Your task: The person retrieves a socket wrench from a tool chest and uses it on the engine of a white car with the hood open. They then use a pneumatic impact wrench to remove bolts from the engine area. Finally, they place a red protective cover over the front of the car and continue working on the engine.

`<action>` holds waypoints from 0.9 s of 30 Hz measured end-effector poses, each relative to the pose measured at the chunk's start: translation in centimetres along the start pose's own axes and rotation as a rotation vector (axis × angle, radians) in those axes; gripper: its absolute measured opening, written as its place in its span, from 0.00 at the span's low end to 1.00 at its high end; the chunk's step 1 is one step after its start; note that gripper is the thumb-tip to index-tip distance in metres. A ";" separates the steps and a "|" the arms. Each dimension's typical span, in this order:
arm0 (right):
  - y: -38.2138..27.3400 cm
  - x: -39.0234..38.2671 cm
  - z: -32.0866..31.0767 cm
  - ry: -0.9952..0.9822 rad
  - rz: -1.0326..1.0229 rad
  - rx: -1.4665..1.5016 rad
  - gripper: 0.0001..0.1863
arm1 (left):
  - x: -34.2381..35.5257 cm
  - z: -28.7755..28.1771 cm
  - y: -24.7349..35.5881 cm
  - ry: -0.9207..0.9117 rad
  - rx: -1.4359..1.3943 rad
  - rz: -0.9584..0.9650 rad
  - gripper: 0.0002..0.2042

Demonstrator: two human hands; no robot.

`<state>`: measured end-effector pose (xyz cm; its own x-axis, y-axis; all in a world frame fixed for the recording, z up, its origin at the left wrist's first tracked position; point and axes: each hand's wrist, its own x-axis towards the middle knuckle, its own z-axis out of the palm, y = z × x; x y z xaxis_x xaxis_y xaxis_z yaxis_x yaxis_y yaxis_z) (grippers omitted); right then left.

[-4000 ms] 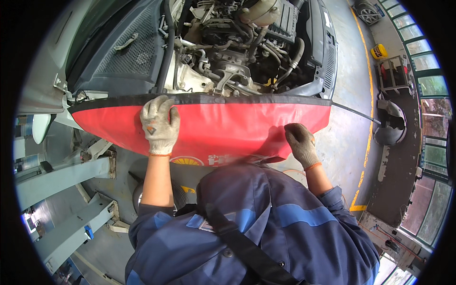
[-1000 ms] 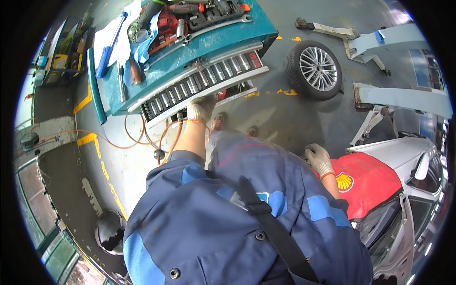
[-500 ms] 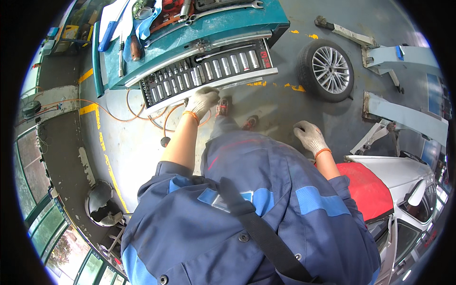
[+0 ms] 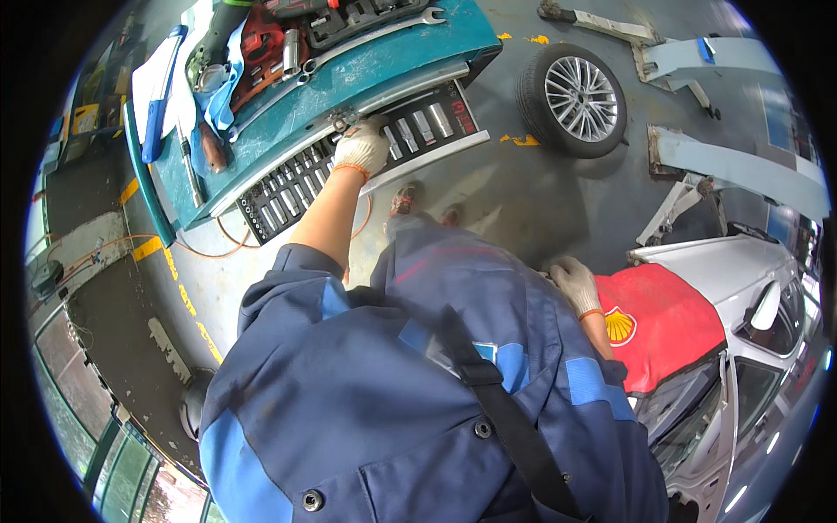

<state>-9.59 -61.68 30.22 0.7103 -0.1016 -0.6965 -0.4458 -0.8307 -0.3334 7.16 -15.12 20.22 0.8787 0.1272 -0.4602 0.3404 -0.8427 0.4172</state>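
Found the black drawer tray of chromed sockets (image 4: 288, 196) pulled out from the front of the teal metal tool cart (image 4: 392, 70), low under its cluttered top. Saw the left hand (image 4: 362, 146), in a white knit glove with an orange cuff, laid on the tray's upper rows, fingers curled down among the sockets; could not tell whether one was pinched or merely touched. Judged the step as choosing a socket. Judged that lifting one out would have called for a narrow pinch on a single piece, clear of its neighbours.

Saw the right hand (image 4: 575, 283), gloved alike, resting at the near edge of the red fabric fender cover (image 4: 671, 322) draped on the white car (image 4: 741, 279), fingers loosely bent and clasping nothing.

Noted a round yellow emblem (image 4: 620, 325) near the cover's left edge, beside the right wrist. Noted worn yellow painted floor markings (image 4: 148, 248) left of the cart, and smaller yellow patches by the loose black tyre on a silver alloy wheel (image 4: 573, 98) lying right of the drawer.
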 end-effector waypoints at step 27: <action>-3.1 -3.2 9.5 0.134 0.042 -0.045 0.18 | -1.4 -2.6 1.0 -0.179 0.083 0.397 0.27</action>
<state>-15.68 -53.57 27.49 0.7590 -0.2065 -0.6174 -0.4543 -0.8473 -0.2751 7.12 -14.80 23.35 0.8616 -0.3014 -0.4085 -0.0465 -0.8481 0.5277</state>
